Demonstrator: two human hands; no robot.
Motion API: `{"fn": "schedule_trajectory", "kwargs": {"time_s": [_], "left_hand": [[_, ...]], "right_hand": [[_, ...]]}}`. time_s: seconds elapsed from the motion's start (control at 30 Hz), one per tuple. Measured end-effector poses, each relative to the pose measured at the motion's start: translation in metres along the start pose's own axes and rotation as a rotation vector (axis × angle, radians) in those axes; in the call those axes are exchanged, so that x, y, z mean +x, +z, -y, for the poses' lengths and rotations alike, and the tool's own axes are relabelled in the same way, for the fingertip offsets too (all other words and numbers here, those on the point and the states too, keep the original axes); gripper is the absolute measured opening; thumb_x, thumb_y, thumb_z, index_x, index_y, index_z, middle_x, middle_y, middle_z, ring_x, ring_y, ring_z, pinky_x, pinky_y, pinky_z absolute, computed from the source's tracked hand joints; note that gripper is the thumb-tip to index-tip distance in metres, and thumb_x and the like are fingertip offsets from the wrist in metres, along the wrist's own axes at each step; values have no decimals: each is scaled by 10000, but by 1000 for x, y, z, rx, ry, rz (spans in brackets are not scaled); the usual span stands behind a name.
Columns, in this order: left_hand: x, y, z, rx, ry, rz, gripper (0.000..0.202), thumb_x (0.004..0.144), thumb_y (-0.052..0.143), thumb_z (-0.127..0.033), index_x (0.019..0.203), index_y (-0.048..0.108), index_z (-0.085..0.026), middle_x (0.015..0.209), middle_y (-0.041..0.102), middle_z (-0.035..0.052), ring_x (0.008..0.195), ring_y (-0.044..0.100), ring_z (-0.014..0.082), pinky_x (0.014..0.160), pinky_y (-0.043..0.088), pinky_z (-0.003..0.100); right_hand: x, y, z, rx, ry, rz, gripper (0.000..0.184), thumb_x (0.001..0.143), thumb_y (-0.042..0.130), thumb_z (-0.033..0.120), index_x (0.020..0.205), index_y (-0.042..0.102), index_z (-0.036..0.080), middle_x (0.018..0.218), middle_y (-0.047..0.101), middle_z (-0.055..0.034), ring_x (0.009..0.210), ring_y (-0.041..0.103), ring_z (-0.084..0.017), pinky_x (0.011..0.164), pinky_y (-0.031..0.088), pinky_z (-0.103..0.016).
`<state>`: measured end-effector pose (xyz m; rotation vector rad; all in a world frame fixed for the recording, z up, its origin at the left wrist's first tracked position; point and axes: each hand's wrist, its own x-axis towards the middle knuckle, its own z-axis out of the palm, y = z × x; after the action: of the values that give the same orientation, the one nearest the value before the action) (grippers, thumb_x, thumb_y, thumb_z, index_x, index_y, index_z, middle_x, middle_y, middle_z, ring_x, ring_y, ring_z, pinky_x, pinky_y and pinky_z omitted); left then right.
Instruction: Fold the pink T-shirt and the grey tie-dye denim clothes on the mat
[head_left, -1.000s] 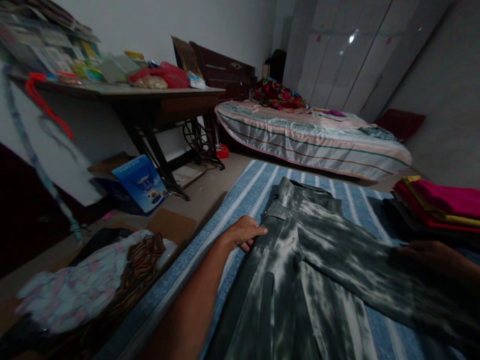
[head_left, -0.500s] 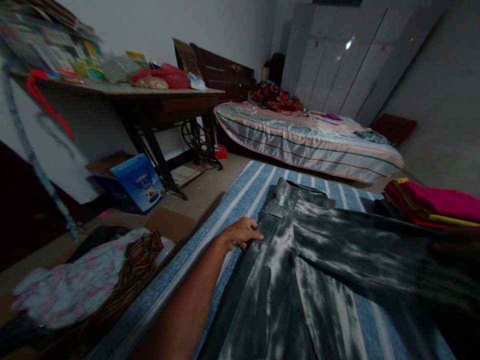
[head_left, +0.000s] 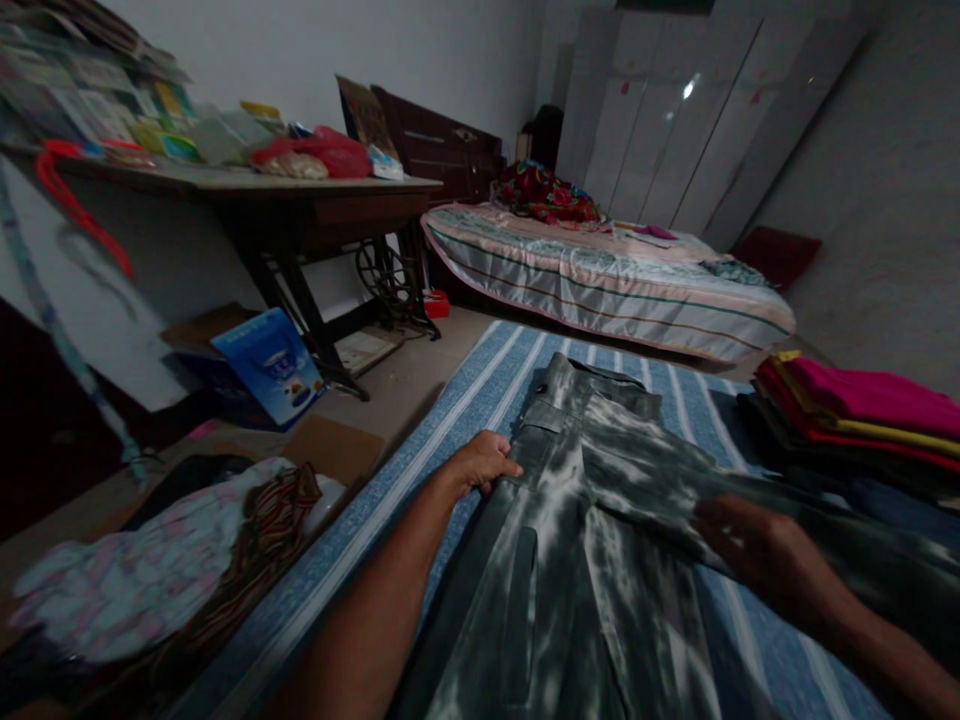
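Note:
A dark green and white mottled garment, which looks like a jacket [head_left: 555,500], lies spread on a blue striped cloth surface. Its collar end points away from me and one sleeve stretches off to the right. My left hand [head_left: 486,462] is closed on the jacket's left edge, thumb on top, below a pocket flap. Over the sleeve hangs my right hand [head_left: 750,545], blurred, its fingers loosely bent and apart. No pinched cloth shows in it. The lower end of the jacket runs out of view.
A stack of folded clothes [head_left: 862,410] sits at the right. On the left is an open carton with crumpled clothes [head_left: 142,560], near a blue box [head_left: 270,365]. Beyond stand a cluttered sewing-machine table [head_left: 322,190] and a bed [head_left: 607,265].
My right hand, a dark blur at the far right before, has come left over the sleeve. The sleeve lies lower and flatter. My left hand keeps its hold.

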<state>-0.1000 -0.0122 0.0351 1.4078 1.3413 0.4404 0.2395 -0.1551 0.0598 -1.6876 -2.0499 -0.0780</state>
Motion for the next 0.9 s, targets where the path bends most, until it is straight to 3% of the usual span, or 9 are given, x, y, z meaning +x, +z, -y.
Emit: {"fn": "schedule_trajectory", "kwargs": {"time_s": [0.07,0.17,0.3,0.47,0.63,0.9], "left_hand": [[-1,0,-1,0,12,3,193,599,660,-184,596,467,-177,433,469,-78,352,454,83,361,330,173],[-2,1,-2,3,29,-5,209,605,656,-182,588,447,-181,428,448,-86,345,438,74,353,321,167],[-2,1,-1,12,26,-5,227,618,671,-204,597,446,-182,431,453,-90,338,435,69,351,329,166],[0,2,2,36,11,-2,201,627,693,-219,646,500,-166,448,488,-83,352,466,76,356,343,163],[-2,3,1,35,9,-4,209,643,701,-213,651,498,-164,450,463,-93,353,451,65,365,344,159],[-23,-3,-2,14,-49,85,267,750,657,-392,692,540,-160,481,528,-48,403,504,94,406,397,187]], "right_hand": [[-1,18,34,44,-164,120,226,928,445,282,938,670,255,878,685,-77,740,664,-200,628,527,-311],[5,42,81,55,-317,115,283,918,393,169,1031,648,216,972,678,-91,886,646,-219,772,531,-350],[25,76,111,168,-296,31,278,906,455,216,1127,624,199,1166,641,-105,1136,567,-232,954,474,-384],[30,104,112,47,-145,142,355,919,472,311,1225,584,172,1353,534,-122,1308,417,-288,1059,346,-499],[24,107,107,-25,-143,214,427,945,409,331,1324,512,164,1448,434,-112,1371,327,-272,1093,286,-500],[21,111,104,7,-138,146,439,950,392,363,1324,510,166,1434,449,-116,1360,343,-278,1094,281,-512]]}}
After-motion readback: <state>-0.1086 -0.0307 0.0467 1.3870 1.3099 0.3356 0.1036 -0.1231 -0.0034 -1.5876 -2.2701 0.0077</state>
